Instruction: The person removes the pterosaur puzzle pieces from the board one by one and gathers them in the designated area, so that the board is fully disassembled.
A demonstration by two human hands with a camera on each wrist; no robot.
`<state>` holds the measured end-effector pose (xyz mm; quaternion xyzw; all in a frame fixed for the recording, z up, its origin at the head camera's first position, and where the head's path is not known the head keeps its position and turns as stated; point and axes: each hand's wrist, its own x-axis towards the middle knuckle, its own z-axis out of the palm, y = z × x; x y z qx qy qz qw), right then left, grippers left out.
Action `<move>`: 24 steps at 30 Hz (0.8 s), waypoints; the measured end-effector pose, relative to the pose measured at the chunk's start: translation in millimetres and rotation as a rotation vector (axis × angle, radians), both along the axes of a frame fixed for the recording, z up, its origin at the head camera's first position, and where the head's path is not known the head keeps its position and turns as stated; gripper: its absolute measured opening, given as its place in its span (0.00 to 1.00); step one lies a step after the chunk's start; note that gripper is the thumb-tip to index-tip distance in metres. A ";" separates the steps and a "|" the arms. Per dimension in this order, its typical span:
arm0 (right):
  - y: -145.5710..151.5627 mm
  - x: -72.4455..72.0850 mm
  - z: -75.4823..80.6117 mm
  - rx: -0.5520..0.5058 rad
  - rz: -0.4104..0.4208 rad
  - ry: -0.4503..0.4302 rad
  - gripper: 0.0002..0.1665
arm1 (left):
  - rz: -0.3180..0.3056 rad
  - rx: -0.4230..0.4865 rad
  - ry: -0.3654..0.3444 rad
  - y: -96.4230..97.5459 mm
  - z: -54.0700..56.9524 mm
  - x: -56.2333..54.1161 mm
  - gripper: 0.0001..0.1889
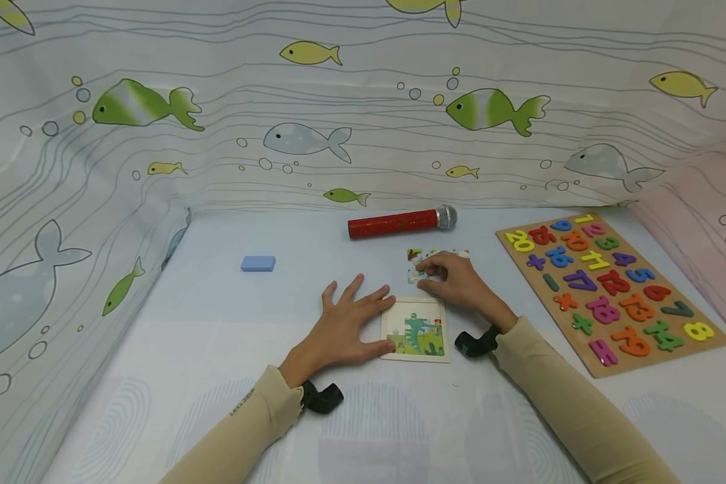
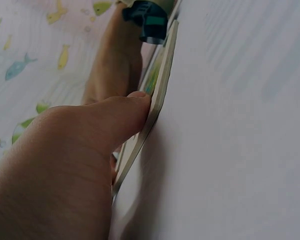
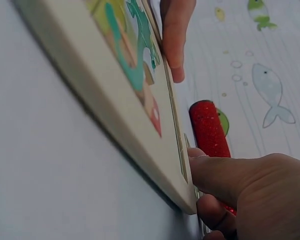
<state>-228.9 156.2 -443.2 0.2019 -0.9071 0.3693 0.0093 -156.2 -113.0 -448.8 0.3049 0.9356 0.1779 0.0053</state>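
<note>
A small pale wooden puzzle board (image 1: 414, 304) lies on the table, with a green dinosaur picture (image 1: 422, 335) partly filling its lower area. My left hand (image 1: 345, 329) is spread flat at the board's left side. In the left wrist view its thumb (image 2: 125, 115) rests on the board's edge. Just beyond the board lies a patch of colourful puzzle pieces (image 1: 414, 255). Over these pieces is my right hand (image 1: 460, 281), its fingers bent and its thumb close to the board's far edge. Whether a piece is between its fingertips is hidden.
A red microphone (image 1: 393, 224) lies behind the puzzle pieces. A blue block (image 1: 257, 263) sits to the left. On the right is a wooden number board (image 1: 544, 282) with coloured numerals and signs. A fish-patterned cloth (image 1: 230, 181) rises at the back and sides.
</note>
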 end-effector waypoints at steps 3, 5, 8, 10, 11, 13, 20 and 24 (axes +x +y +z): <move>0.4 1.6 -1.4 -0.015 0.004 0.024 0.17 | -0.005 0.001 -0.002 -0.3 -0.7 0.3 0.42; 0.7 2.2 -0.6 -0.024 0.001 0.014 0.17 | -0.005 -0.002 -0.005 -0.4 -0.9 0.2 0.42; 1.3 2.3 2.5 -0.048 -0.021 -0.022 0.17 | -0.004 -0.005 -0.008 -0.2 -0.4 -0.2 0.42; 1.9 2.7 5.2 -0.070 -0.033 -0.035 0.16 | -0.004 -0.005 -0.005 0.1 0.0 -0.4 0.42; 2.1 3.5 6.8 -0.081 -0.033 -0.039 0.16 | -0.003 -0.005 -0.004 0.2 0.2 -0.6 0.42; 3.0 5.8 9.6 -0.083 -0.004 -0.039 0.15 | -0.004 -0.002 -0.001 0.4 0.4 -0.9 0.43; 3.7 26.1 19.2 0.060 0.288 -0.067 0.16 | 0.000 -0.006 -0.006 0.4 0.9 -1.5 0.43; 2.8 39.8 21.2 0.137 0.350 -0.101 0.16 | -0.007 -0.012 -0.006 0.6 1.3 -0.8 0.43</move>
